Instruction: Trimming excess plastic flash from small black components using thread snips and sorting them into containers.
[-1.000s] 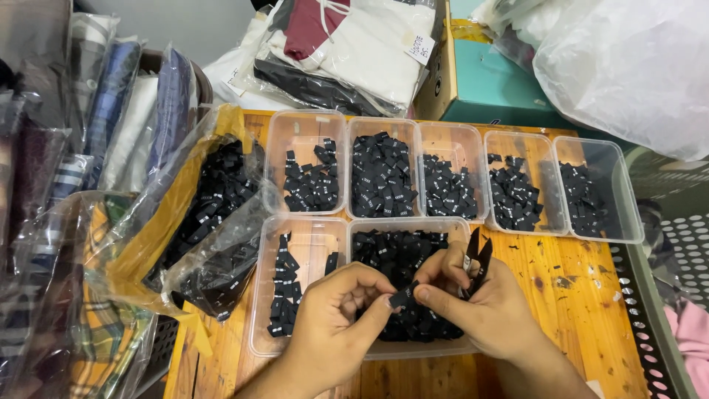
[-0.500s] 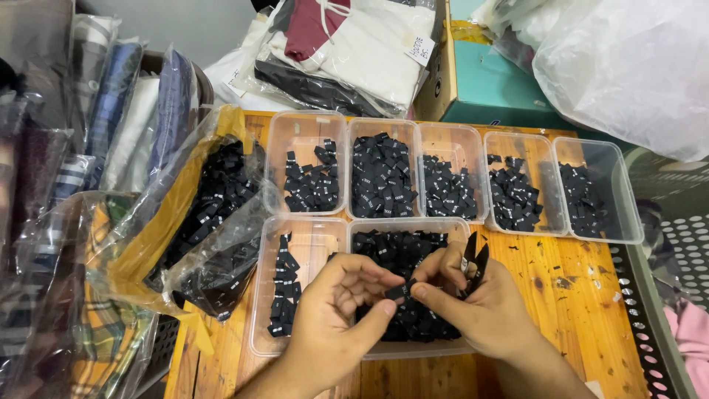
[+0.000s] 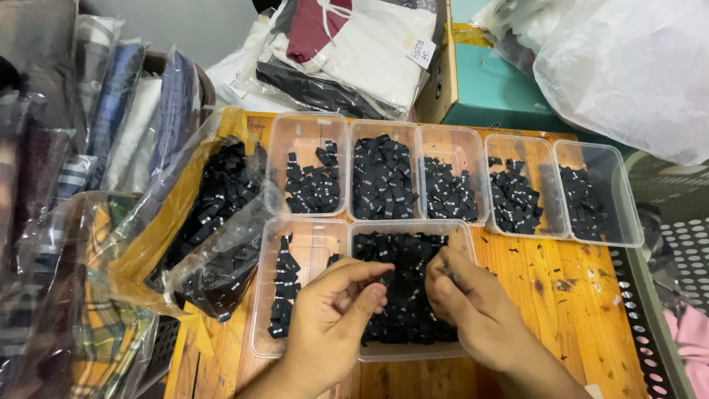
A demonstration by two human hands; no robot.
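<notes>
From the head camera, both hands dig into a clear plastic tub (image 3: 413, 353) of small black fabric labels (image 3: 405, 295) at the tabletop's near edge. The left hand (image 3: 332, 318) pinches labels with curled fingers; the right hand (image 3: 473, 307) is curled too, its grasp hidden.

Both hands, left hand (image 3: 332, 314) and right hand (image 3: 473, 310), pick through black labels (image 3: 402, 295) in a clear tray (image 3: 413, 353); five more trays (image 3: 450, 174) line the wooden table (image 3: 569, 303).

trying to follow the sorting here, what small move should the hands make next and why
Probably pinch one black label free of the heap. Both the left hand and right hand have fingertips in the full near tray; neither clearly grips a piece.
</notes>
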